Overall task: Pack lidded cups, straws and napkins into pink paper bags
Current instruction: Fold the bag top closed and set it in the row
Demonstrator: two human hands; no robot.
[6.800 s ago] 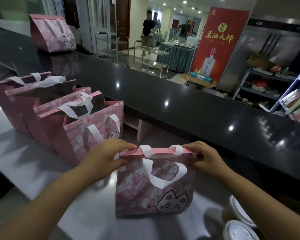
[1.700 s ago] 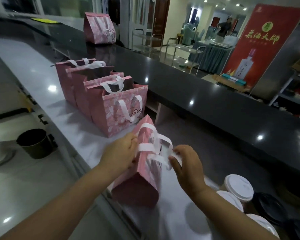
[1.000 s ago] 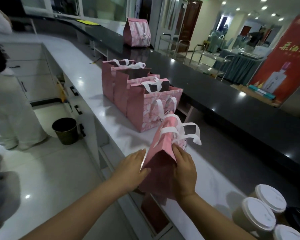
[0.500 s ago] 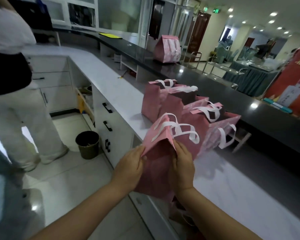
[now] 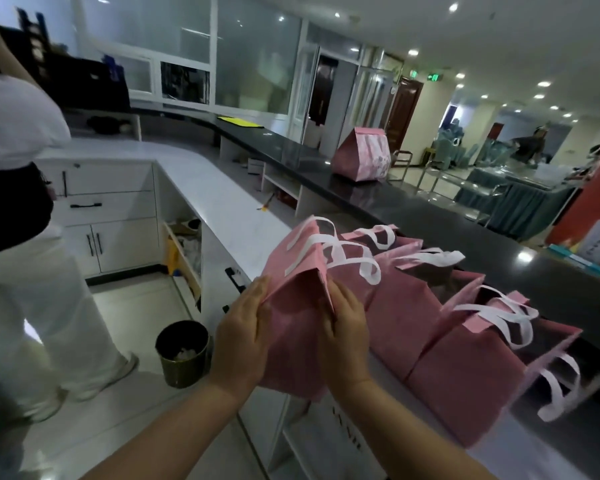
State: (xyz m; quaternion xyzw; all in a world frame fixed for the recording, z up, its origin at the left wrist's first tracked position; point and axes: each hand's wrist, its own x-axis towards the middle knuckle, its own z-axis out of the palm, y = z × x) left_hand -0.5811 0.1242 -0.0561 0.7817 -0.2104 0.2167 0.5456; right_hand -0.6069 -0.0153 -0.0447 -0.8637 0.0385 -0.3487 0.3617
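A white worktop [image 5: 222, 209] carries a row of pink bags [image 5: 465, 368], tops open, insides too dark to read. The left hand [image 5: 243, 341] and right hand [image 5: 345, 337], fingers straight, press 1 folded-shut bag [image 5: 291, 306] between them over the worktop's edge; its contents are hidden. The open ones likely need packing.

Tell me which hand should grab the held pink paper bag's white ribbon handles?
Probably the right hand: the white ribbon handles droop over its side of the pink paper bag, just above its fingers. The left hand presses the far side.
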